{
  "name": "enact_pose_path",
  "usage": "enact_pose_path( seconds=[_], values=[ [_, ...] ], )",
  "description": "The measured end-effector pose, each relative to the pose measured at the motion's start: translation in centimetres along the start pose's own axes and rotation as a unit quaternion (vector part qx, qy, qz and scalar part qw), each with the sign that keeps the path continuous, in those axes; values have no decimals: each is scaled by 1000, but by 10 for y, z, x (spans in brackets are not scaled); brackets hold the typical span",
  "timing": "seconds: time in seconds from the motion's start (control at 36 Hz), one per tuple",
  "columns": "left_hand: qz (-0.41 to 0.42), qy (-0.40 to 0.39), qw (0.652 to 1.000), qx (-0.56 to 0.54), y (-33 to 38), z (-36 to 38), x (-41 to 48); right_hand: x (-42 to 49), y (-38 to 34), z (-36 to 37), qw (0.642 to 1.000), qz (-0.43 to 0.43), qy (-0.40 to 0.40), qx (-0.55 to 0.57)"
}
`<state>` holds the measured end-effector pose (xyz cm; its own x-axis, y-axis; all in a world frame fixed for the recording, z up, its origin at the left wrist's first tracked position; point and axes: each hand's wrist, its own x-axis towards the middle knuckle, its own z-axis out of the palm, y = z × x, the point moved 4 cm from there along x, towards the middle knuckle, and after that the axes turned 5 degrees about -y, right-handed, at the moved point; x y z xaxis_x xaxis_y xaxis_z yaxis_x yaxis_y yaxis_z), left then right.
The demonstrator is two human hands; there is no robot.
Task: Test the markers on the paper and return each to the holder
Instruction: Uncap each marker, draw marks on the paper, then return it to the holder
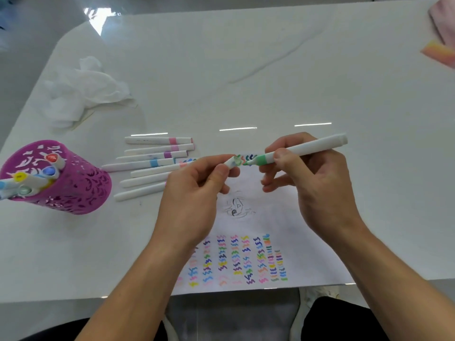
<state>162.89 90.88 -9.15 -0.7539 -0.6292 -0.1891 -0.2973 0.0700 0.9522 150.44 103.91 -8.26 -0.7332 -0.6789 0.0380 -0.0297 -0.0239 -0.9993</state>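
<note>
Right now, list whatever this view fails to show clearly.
Head view.
Cap: mostly wrapped by fingers of the left hand; whether the tip of the green marker, held by the right hand, touches it is unclear.
Loose markers: lower ones' ends hidden behind the left hand.
Holder: barrels of the stored markers hidden inside, some cut by the left edge.
Pink thing: blurred, cut off at the top right corner.

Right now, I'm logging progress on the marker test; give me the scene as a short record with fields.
Left hand: pinches the cap
Right hand: grips the green marker, uncapped tip pointing at the cap
Holder: purple, standing, several markers inside
Loose markers: a row lying between holder and paper
Paper: rows of coloured squiggles
</note>
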Motion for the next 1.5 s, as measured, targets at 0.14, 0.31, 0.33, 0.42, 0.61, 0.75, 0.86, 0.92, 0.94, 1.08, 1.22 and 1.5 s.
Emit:
enact_pose_path(
  seconds=[0.14, 0.31, 0.33, 0.42, 0.61, 0.75, 0.86, 0.92, 0.94, 1.08, 1.22, 1.5],
  values=[
    [5, -9, 1000, 1, 2, -4, -3, -1, 1, 6, 1000, 8, -10, -10],
    [12, 1, 1000, 10, 2, -8, -4, -1, 0, 10, 1000, -4, 5, -13],
    [14, 1, 1000, 13, 2, -9, -4, 0, -1, 10, 1000, -7, 8, -5],
    [22, -16, 1000, 13, 3, -7, -6, 0, -1, 12, 1000, -2, -6, -3],
    [10, -42, 999, -31, -1, -9, -7, -2, 6, 22, 999, 18, -40, -13],
    [-10, -50, 994, -100, -7, -10, -7, -1, 7, 24, 998, 27, -45, 21],
    [14, -32, 997, -70, -8, -11, -11, -3, 11, 28, 996, 44, -56, 55],
    [26, -23, 999, -39, -8, -12, -12, -6, 13, 31, 995, 51, -59, 64],
    [27, -19, 999, -31, -9, -12, -13, -7, 14, 32, 994, 54, -60, 69],
    [31, -2, 999, -7, -9, -14, -17, -9, 16, 36, 991, 62, -74, 96],
    [46, 0, 999, -3, -6, -15, -17, -11, 18, 37, 987, 61, -91, 114],
    [54, 24, 997, -54, 9, -29, -13, -6, 19, 41, 984, 111, -79, 115]
  ],
)
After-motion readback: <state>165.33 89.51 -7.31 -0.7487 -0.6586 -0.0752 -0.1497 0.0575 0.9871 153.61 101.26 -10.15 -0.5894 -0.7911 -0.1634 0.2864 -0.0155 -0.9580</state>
